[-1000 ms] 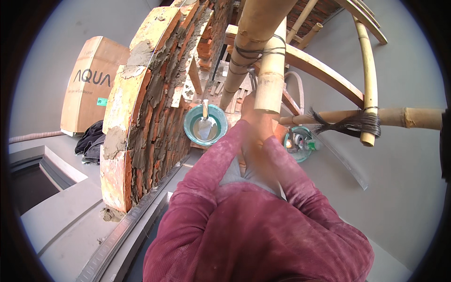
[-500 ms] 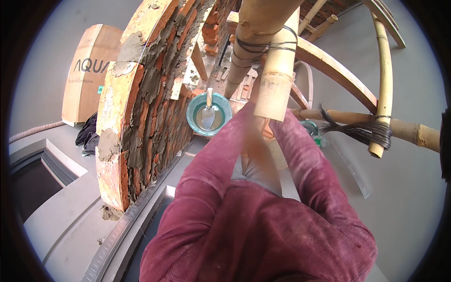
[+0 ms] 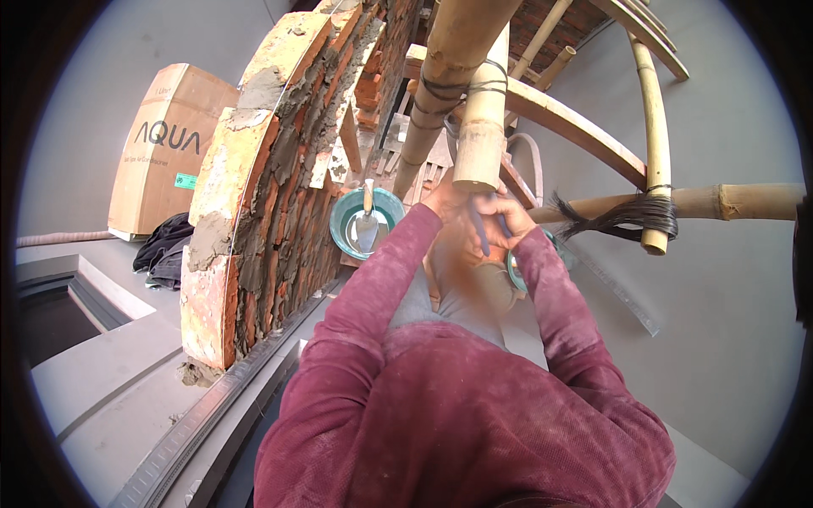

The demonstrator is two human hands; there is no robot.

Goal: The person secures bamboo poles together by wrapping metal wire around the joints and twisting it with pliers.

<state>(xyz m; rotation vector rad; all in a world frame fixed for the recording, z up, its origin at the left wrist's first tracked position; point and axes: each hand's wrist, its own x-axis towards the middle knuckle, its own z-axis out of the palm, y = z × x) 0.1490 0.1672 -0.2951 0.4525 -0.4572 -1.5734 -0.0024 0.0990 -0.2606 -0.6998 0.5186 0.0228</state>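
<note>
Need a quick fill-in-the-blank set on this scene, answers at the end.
The tool resting in the teal basin is a ____.
In the picture, the cardboard box stands to the ____ of the brick wall.
The left hand and right hand are near the lower end of a ____ pole.

Missing: trowel; left; bamboo.

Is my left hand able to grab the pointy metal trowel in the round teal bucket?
Probably yes: your left hand is just right of the open bucket, and the trowel has its handle sticking up by the far rim. A thick tan bamboo pole stands close by, though.
</note>
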